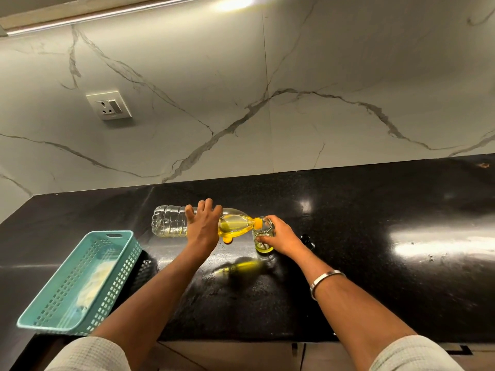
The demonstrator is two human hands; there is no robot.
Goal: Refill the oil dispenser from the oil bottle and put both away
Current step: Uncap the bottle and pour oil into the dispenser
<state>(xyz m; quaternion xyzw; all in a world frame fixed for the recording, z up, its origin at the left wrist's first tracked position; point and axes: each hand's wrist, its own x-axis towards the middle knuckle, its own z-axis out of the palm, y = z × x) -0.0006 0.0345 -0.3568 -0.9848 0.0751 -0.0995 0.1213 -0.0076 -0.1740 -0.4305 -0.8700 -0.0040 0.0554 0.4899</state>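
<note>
**Marble wall over a glossy black surface**

A pale marble-look wall (294, 76) with grey veins fills the far side. A white socket plate (109, 104) sits on it at the left. Along the top left runs a light strip (80, 17), with a bright glare near the top centre. Below, the black polished surface (375, 236) shows bright reflections at the right. Cabinet fronts (241, 354) show under its near edge.

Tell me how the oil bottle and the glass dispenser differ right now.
The oil bottle is the larger, ribbed plastic one, tipped on its side in the left hand; the dispenser is small, smooth and upright on the counter, steadied by the right hand. The bottle has an orange neck; the dispenser's mouth is open. Oil pools toward the bottle's neck, but only at the dispenser's bottom. Both are clear and hold yellow oil.
</note>
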